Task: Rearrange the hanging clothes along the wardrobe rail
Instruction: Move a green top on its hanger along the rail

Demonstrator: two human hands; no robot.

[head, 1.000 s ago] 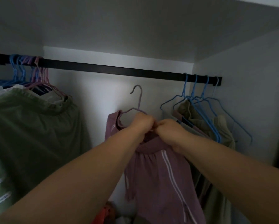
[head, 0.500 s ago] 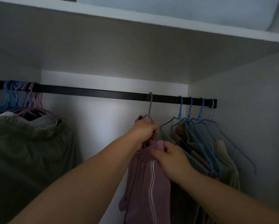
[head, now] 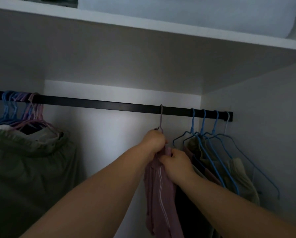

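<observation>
Hands meet mid-closet: our left hand [head: 153,140] grips the mauve hanger [head: 161,117] just below its hook, which sits over the black rail [head: 109,105]. Our right hand [head: 175,164] pinches the mauve striped garment [head: 161,194] w/ curled fingers, just beside the left. Blue hangers [head: 203,131] w/ clothes hang to the right; green garment [head: 28,165] on far-left hangers.

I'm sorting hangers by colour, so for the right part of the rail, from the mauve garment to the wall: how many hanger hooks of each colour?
Mauve hanger, carrying the mauve garment gripped by the left hand and right hand: 1
Blue hangers: 3
White hanger: 1
Total on the rail there: 5
</observation>
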